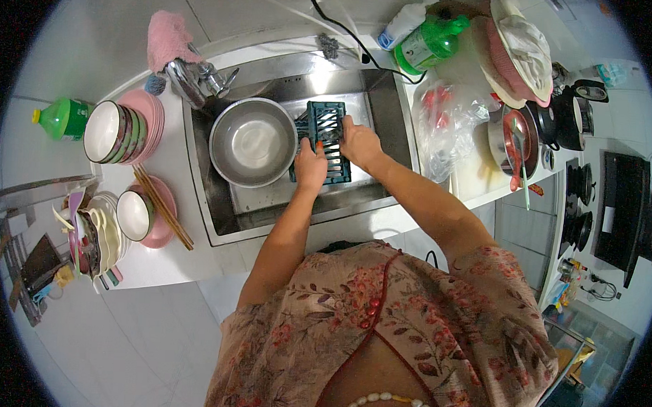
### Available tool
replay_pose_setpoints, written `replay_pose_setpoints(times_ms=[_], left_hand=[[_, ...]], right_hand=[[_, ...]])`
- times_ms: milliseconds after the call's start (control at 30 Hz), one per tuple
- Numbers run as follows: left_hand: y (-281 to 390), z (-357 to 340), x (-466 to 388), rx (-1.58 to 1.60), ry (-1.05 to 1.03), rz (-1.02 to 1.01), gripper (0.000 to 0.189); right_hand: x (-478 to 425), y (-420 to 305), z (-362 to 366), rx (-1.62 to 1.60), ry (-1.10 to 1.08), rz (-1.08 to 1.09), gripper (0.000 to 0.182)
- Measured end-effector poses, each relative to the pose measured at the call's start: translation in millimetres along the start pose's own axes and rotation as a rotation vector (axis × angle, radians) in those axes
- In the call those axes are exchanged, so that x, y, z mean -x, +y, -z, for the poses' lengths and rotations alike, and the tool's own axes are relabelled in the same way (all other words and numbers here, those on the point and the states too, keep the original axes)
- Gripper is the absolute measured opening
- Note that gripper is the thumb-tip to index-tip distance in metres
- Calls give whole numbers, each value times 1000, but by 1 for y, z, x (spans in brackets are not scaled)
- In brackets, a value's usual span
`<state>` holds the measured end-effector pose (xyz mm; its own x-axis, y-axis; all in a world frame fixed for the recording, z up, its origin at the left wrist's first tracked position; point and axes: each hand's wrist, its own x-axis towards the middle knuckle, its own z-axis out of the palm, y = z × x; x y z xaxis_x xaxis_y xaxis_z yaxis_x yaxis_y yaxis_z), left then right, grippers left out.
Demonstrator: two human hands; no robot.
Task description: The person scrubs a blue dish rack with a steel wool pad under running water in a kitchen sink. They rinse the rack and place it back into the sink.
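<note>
A dark green slatted plastic rack (335, 169) is held over the stainless steel sink (250, 206). My left hand (311, 168) grips its near left side, with a small orange spot showing beside the fingers. On its right side, my right hand (361, 144) has hold of the edge, and the fingertips reach onto the slats. Another dark slatted piece shows partly at the rack's left; I cannot tell whether it is joined on. Just left of the rack, a round metal basin (253, 142) sits in the sink with what looks like water inside.
A chrome faucet (187, 83) draped with a pink cloth (169, 41) rises behind the basin. Stacked bowls (103, 132), pink plates (146, 116) and chopsticks (164, 207) occupy the left counter. At right are a green bottle (431, 45), a plastic bag (442, 127) and a metal pot (503, 139).
</note>
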<state>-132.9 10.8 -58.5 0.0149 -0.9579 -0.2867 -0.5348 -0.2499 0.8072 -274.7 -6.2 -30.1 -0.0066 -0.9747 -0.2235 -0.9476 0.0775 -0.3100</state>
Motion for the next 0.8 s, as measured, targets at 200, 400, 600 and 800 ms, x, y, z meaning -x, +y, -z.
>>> replay_pose_setpoints(times_ms=[200, 400, 600, 800], left_hand=[[6, -4, 1, -89, -11, 38, 33], [4, -7, 0, -105, 35, 39, 36], [2, -6, 1, -89, 52, 13, 33], [0, -9, 1, -82, 47, 2, 31]], right_hand=[[25, 13, 12, -248, 185, -117, 34], [64, 26, 25, -1054, -388, -447, 32], [68, 10, 1, -299, -223, -172, 41], [56, -2, -6, -98, -157, -171, 37]])
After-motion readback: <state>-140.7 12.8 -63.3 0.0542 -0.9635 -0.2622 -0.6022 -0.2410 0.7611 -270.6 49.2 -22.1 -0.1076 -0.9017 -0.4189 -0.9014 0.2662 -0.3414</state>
